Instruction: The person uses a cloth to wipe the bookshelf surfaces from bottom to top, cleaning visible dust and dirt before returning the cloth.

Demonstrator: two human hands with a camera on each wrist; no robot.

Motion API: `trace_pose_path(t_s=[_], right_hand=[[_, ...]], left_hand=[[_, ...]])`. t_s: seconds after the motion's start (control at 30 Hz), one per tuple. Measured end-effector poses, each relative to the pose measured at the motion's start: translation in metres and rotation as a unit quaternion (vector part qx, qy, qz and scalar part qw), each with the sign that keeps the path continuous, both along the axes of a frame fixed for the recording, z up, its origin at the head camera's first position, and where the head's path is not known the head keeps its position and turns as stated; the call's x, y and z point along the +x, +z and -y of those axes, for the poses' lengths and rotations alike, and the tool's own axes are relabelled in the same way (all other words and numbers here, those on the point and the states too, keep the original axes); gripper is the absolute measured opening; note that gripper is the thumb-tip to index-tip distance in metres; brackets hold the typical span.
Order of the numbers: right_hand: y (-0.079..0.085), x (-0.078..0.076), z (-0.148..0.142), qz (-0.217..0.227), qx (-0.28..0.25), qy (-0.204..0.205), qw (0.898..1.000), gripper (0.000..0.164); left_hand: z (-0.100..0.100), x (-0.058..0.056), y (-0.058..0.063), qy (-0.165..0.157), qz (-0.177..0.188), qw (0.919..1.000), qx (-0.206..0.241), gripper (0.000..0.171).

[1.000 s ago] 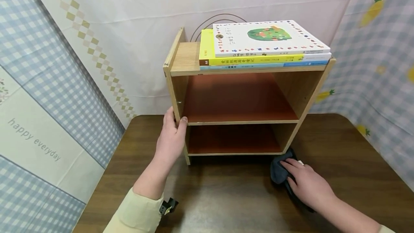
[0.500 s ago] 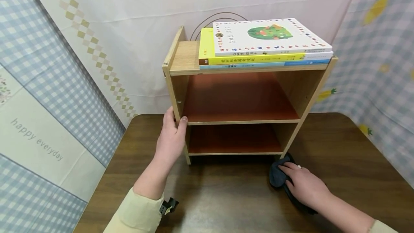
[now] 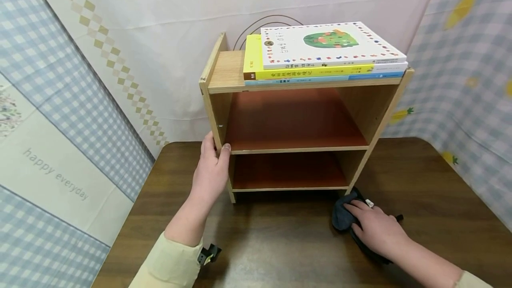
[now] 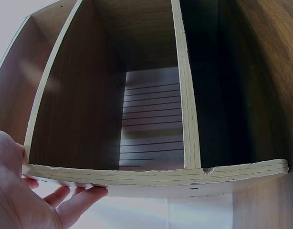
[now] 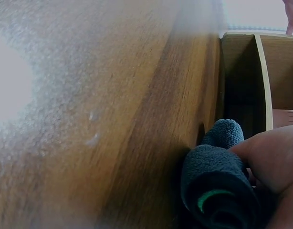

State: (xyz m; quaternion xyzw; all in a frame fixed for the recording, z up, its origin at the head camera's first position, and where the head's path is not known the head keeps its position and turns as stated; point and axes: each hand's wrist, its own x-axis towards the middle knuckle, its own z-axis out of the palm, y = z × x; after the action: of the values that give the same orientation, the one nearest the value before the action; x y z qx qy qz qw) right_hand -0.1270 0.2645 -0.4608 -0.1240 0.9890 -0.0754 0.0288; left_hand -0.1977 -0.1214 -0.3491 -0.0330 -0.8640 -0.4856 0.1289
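A small wooden bookshelf (image 3: 300,150) with reddish-brown shelf boards stands on the table. My left hand (image 3: 210,173) grips its left side panel, thumb on the front edge and fingers round the outer face. In the left wrist view, the fingertips (image 4: 96,192) press against the panel's outside. Low at the shelf's right foot, my right hand (image 3: 378,229) holds a bunched dark blue cloth (image 3: 342,216) against the tabletop. The right wrist view shows the fuzzy cloth (image 5: 211,164) folded over, with the thumb pressed on it; the other fingers are mostly hidden there.
Several books (image 3: 328,48) lie stacked flat on the bookshelf's top, a white one uppermost. The brown wooden table (image 3: 280,243) reaches back to a pale patterned curtain (image 3: 160,48). A small black device (image 3: 209,254) sits at my left cuff.
My right hand has slid slightly toward the front of the table with the cloth, and more of a white tag shows beside it. My left hand stays on the panel.
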Motion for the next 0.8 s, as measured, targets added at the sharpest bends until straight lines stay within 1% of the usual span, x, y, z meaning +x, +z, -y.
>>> trace_pose_path(t_s=[0.17, 0.4, 0.5, 0.8], right_hand=[[-0.0001, -0.0005, 0.0009, -0.015, 0.021, 0.001, 1.000, 0.049], [0.0050, -0.0030, 0.0026, 0.002, 0.024, 0.003, 1.000, 0.048], [0.0062, -0.0051, 0.0018, 0.005, 0.024, 0.011, 1.000, 0.048], [0.0041, -0.0018, -0.0034, 0.001, -0.017, 0.028, 0.999, 0.048]], left_hand=[[0.0005, -0.0005, -0.0009, -0.004, -0.001, 1.0000, 0.001, 0.054], [0.0012, -0.0004, -0.0001, -0.006, -0.004, 1.0000, 0.003, 0.053], [0.0011, -0.0009, -0.0001, -0.008, -0.005, 0.9999, 0.004, 0.053], [0.0002, -0.0004, -0.0004, -0.008, -0.007, 0.9999, -0.001, 0.053]])
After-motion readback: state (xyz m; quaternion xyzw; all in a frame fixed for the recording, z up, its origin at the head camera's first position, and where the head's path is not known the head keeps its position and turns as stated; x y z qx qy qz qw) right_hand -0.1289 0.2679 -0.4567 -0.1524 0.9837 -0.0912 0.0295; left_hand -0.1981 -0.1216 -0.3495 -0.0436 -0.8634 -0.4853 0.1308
